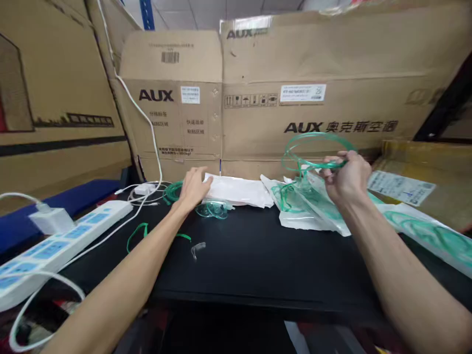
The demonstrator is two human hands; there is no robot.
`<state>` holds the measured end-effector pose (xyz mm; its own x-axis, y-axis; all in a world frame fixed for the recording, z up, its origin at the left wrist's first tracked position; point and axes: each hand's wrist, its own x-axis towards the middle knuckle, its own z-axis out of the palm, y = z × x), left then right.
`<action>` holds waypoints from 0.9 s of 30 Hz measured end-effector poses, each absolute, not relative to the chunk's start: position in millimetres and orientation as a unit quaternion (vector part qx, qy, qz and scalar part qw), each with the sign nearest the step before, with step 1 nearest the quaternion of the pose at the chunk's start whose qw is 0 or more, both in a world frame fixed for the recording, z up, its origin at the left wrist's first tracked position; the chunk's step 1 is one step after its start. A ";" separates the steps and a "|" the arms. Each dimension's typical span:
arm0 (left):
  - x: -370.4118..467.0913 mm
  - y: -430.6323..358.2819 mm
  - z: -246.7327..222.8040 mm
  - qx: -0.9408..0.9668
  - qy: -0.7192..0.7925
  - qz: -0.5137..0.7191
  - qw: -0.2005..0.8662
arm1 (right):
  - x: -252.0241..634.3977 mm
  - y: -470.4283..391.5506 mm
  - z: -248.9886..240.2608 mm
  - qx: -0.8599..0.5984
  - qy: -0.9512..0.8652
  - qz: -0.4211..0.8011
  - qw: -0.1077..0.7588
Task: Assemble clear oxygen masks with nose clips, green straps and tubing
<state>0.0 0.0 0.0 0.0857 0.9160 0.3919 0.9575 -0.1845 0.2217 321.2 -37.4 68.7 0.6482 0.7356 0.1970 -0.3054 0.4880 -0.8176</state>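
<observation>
Power strip (55,250) foreground left; cartons (313,114) behind green tubing (320,134).

On and around our black worktop (239,260) we see a power strip (66,246) with a charger (53,221) plugged in at eight o'clock, a white cable (152,129) at ten, AUX boxes (313,113) from eleven to one, and a labelled carton (416,160) at three.

Soft, even light reaches your workspace, and there's glare on the shiny clear tape (254,23) topping the broad brown cardboard carton (354,59). Your flat white paper packet (239,191) shines almost washed out above the matte black tabletop (250,260); shadow pools underneath. Your right hand (348,177) looks slightly blurred, and wide-angle distortion stretches your forearms (401,270) toward the edges.
</observation>
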 end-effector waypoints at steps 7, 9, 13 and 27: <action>48.7 20.7 22.5 -0.814 -0.578 -0.044 -0.039 | 319.9 -53.1 76.3 -0.354 -0.309 0.352 0.809; 66.2 23.9 28.7 -0.804 -0.591 0.016 -0.060 | 314.4 -58.4 77.5 -0.345 -0.332 0.362 0.800; 95.3 23.4 36.0 -0.777 -0.620 0.074 -0.082 | 294.0 -73.1 72.8 -0.330 -0.397 0.386 0.765; 48.6 -96.1 43.5 -0.813 -0.514 -0.273 -0.016 | 310.1 -162.7 -14.7 -0.521 -0.475 0.509 0.494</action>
